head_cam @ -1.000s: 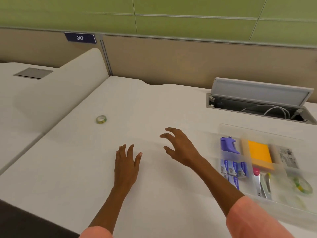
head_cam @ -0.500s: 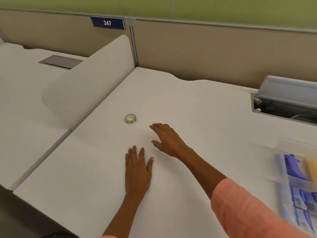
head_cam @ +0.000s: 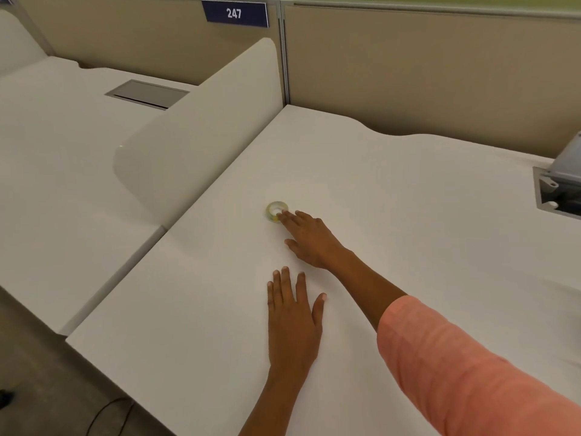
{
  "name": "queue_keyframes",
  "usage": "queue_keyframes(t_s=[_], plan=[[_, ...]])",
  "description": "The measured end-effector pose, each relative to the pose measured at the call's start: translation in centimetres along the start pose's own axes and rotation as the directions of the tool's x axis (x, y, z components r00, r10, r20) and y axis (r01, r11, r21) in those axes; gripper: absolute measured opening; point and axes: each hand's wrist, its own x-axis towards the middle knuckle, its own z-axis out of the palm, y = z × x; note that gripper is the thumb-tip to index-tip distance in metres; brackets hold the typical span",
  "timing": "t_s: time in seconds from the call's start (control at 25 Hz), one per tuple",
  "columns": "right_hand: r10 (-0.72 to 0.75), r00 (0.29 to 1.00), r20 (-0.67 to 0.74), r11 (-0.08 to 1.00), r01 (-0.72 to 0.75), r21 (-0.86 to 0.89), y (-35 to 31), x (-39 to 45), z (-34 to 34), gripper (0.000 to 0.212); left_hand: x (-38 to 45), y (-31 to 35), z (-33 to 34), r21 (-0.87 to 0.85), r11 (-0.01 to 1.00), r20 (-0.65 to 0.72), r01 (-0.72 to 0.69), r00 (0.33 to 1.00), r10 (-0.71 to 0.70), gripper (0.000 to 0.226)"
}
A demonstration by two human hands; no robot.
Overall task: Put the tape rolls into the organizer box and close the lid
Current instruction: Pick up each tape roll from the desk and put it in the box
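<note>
A small green and yellow tape roll (head_cam: 274, 209) lies flat on the white desk (head_cam: 393, 215), near the middle. My right hand (head_cam: 309, 237) stretches across the desk from the right, and its fingertips touch the roll's near right edge; the fingers are spread and not closed around it. Closer to me, my left hand (head_cam: 294, 316) rests palm down on the desk, fingers apart, holding nothing. The organizer box is out of view.
A rounded white divider panel (head_cam: 201, 127) stands along the desk's left side, with a neighbouring desk (head_cam: 63, 152) beyond it. An open grey cable hatch (head_cam: 559, 190) sits at the right edge. Beige partition walls (head_cam: 408, 64) close the back. The desk's front left corner (head_cam: 72, 339) is near.
My view has swung left, so the organizer box has left the frame. My right hand has reached forward and left to the tape roll. The left hand has stayed flat on the desk.
</note>
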Motion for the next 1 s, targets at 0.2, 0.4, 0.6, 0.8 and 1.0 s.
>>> queue_keyframes(t_s=[0.2, 0.4, 0.6, 0.8, 1.0], plan=[[0.057, 0.996, -0.072, 0.992, -0.048, 0.121, 0.5, -2.3, -0.2, 0.055, -0.1, -0.1, 0.0, 0.009, 1.0, 0.0, -0.019, 1.0, 0.019, 0.076], [0.181, 0.972, -0.15, 0.98, -0.166, 0.106, 2.9, -8.5, -1.7, 0.042, -1.2, 1.5, 0.1, -0.037, 0.996, 0.021, -0.078, 0.997, 0.078, 0.058], [0.216, 0.971, -0.098, 0.971, -0.203, 0.122, 2.6, -11.7, -1.1, 0.027, -0.1, -0.7, -0.5, -0.009, 0.999, 0.005, -0.039, 0.999, 0.039, 0.061], [0.321, 0.943, -0.086, 0.932, -0.298, 0.204, 4.1, -17.4, -2.0, 0.028, -2.6, 1.5, -0.9, -0.036, 0.996, -0.013, -0.078, 0.997, 0.078, 0.092], [0.388, 0.909, -0.151, 0.884, -0.32, 0.341, 5.4, -23.2, -3.9, 0.05, -6.0, 6.1, 0.6, -0.182, 0.979, 0.096, -0.093, 0.989, 0.112, 0.061]])
